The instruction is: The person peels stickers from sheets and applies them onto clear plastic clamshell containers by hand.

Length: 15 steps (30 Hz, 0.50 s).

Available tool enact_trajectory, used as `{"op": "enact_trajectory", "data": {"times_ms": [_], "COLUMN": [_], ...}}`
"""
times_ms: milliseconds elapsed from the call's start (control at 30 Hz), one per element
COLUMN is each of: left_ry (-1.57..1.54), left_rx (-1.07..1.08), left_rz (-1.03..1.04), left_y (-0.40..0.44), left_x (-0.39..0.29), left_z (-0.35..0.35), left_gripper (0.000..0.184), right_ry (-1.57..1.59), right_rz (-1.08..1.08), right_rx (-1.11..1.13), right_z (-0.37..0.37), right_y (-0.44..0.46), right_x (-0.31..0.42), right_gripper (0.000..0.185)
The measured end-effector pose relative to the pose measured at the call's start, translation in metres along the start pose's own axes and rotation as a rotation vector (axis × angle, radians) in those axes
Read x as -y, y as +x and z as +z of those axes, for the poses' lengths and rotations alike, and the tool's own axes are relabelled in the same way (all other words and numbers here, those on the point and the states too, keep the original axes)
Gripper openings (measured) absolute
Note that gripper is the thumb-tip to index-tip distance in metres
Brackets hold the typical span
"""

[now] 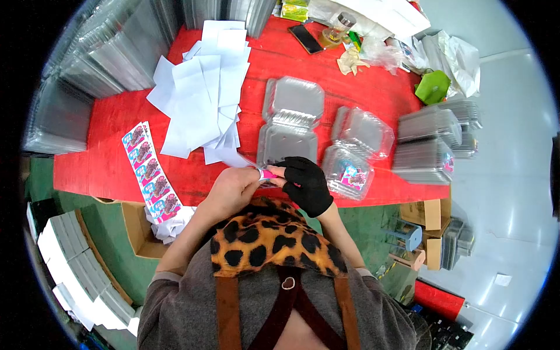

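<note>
Both hands meet at the table's front edge, just below an open clear plastic clamshell box [287, 143]. My bare left hand [232, 189] is closed on a pink-and-white sticker [266, 175]. My right hand [304, 185], in a black fingerless glove, pinches the same sticker from the other side. To the right lies a second open clamshell [363, 134] with a pink and blue sticker [353, 177] on its near half. A strip of printed stickers [150, 172] lies on the left of the table.
White paper sheets [201, 96] are heaped on the red table [105, 169]. Clear containers [111, 52] stand in stacks at the back left, with more stacks [424, 146] at the right. A phone [305, 39] and tape roll [331, 38] lie at the back.
</note>
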State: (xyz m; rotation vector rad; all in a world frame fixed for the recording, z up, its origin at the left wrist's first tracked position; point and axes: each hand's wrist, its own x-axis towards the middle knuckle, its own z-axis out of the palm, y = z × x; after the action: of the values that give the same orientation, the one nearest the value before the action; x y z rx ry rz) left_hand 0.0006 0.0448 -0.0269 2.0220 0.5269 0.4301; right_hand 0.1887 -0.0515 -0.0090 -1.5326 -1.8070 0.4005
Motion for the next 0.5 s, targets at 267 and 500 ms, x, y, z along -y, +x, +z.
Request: {"op": "enact_trajectory", "data": {"times_ms": [267,500], "left_ry": [0.012,0.012], "left_rx": [0.050,0.086], "left_rz": [0.069,0.158], "left_y": [0.002,0.005], "left_x": [0.004,0.002], "left_z": [0.003,0.003], "left_gripper": [0.009,0.013], "right_ry": [0.171,-0.012], "right_rz": [0.126,-0.036], "right_rx": [0.016,-0.001], "right_z": [-0.012,-0.003], "right_y": [0.000,-0.003], "right_x": [0.007,0.004], "right_gripper": [0.022,0.019]}}
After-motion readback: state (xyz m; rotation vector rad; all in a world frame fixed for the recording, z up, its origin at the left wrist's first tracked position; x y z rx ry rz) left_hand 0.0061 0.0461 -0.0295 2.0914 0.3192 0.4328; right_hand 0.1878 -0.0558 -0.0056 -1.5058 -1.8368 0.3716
